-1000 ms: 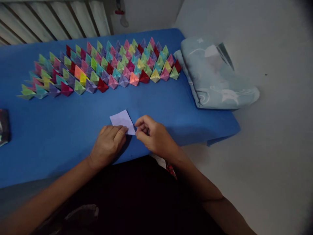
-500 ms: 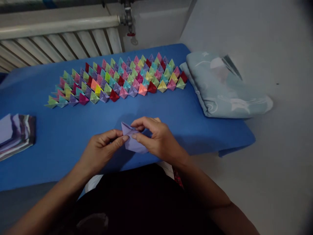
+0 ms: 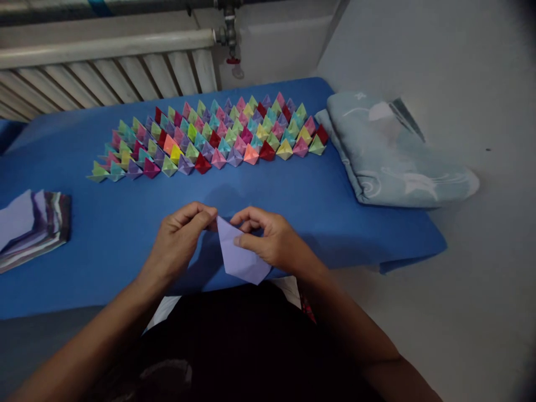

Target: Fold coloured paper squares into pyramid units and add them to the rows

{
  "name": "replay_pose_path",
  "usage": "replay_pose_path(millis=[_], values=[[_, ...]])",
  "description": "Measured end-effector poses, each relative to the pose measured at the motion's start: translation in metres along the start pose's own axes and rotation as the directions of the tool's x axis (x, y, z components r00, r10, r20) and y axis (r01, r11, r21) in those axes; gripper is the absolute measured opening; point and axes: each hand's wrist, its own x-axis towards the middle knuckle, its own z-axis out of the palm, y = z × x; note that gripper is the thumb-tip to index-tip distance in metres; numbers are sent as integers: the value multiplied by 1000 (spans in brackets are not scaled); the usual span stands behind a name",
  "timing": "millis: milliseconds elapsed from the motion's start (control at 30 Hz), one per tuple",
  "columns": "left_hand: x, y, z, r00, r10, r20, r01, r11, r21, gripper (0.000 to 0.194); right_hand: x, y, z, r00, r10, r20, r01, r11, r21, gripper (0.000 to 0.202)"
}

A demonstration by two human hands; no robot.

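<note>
A partly folded piece of purple paper (image 3: 243, 259) is held up over the near edge of the blue-covered surface, its pointed corner towards the upper left. My right hand (image 3: 270, 237) pinches it from the right, thumb on the face towards me and fingers behind. My left hand (image 3: 184, 229) is closed, with thumb and forefinger pinched at the paper's top corner. Beyond both hands stand rows of small folded paper boats (image 3: 209, 137) in many colours.
At the left lies a stack of purple, white and dark paper sheets (image 3: 37, 226). A folded grey-green cloth (image 3: 397, 162) rests on the right end of the blue cover (image 3: 138, 245). A radiator (image 3: 109, 72) and a pipe valve (image 3: 229, 33) are behind, and a wall rises at the right.
The purple paper has been turned, so a broad, smooth face now shows and its lower end hangs lower. My left fingers have shifted up to its top corner. The view has shifted slightly left.
</note>
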Motion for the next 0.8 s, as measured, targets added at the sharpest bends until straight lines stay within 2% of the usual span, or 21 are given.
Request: replay_pose_path(millis=[67, 133, 200, 267, 433, 600, 733, 800], values=[[1, 1, 0, 999, -39, 4, 39, 992, -119, 19, -1, 1, 0, 1000, 30, 1, -30, 999, 15, 19], [0, 1, -1, 991, -103, 86, 118, 974, -196, 24, -1, 2, 1, 999, 33, -31, -32, 999, 27, 19], [-3, 1, -1, 967, -147, 208, 183, 968, -171, 25, -1, 4, 2, 998, 33, -45, -31, 999, 41, 20], [-6, 0, 0, 952, -155, 265, 191, 975, -114, 20, 0, 5, 3, 999, 36, -29, -34, 997, 66, 19], [-8, 0, 3, 976, -128, 174, 144, 986, -84, 20, 1, 6, 5, 1000, 22, 7, -23, 994, 104, 16], [2, 0, 7, 985, -127, 114, 136, 988, -72, 26, 0, 9, 4, 999, 10, 32, -12, 997, 75, 14], [8, -9, 8, 990, -106, 96, 107, 994, 0, 24, 6, 19, 4, 1000, -18, -3, 18, 990, -139, 26], [6, -15, 4, 1000, 1, 23, -4, 988, 155, 19, 12, 24, 4, 999, -16, -38, 5, 959, -284, 33]])
